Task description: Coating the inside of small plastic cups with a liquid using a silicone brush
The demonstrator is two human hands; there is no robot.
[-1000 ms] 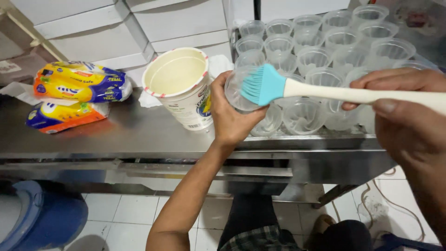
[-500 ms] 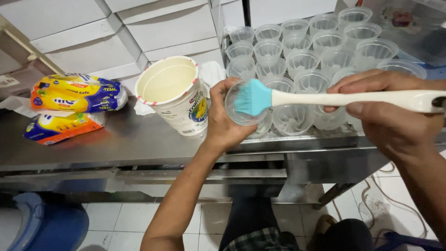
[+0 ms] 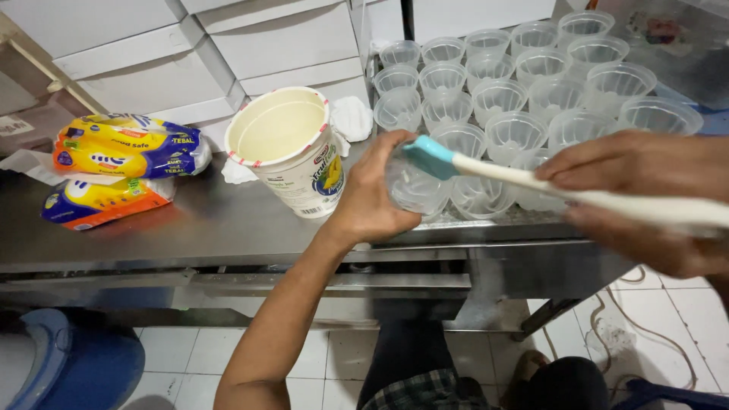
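My left hand (image 3: pixel 372 193) grips a small clear plastic cup (image 3: pixel 418 190) just above the front edge of the steel counter (image 3: pixel 197 228). My right hand (image 3: pixel 645 197) holds a pastry brush (image 3: pixel 486 168) by its white handle; the teal bristle head dips into the mouth of that cup. A large white tub (image 3: pixel 285 148) with pale yellow contents stands open just left of my left hand.
Several empty clear cups (image 3: pixel 531 83) stand in rows on the counter's right part. Two yellow plastic packets (image 3: pixel 125 148) lie at the left. White boxes (image 3: pixel 190 53) are stacked behind. A blue bin (image 3: pixel 68 364) sits on the tiled floor below.
The brush head has turned and gone deeper into the held cup. My view has shifted slightly, so the counter sits lower and further right.
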